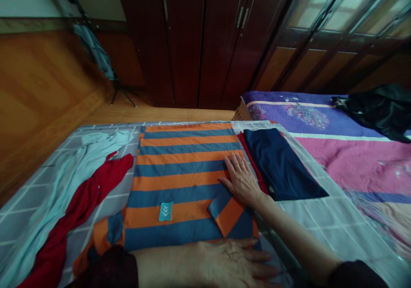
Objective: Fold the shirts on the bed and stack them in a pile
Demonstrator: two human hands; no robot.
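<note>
An orange and blue striped shirt (180, 181) lies spread flat on a grey checked bed cover. It has a small teal patch (165, 211) with white chevrons. One sleeve (229, 213) is folded inward on the right side, while the other sleeve (102, 236) sticks out at the lower left. My right hand (240, 176) rests flat on the shirt's right edge, fingers spread. Across the near end of the shirt reaches my left hand (237, 262), palm down with the fingers apart, its fingertips near the right edge. Neither hand grips anything.
Right of the shirt lie folded dark blue clothing (279, 163) and red cloth beneath it. Pale blue (61, 185) and red garments (86, 198) lie loosely at left. Beyond are a dark wardrobe (192, 43), a tripod stand (120, 88) and a purple-pink bed (321, 116) with a black garment.
</note>
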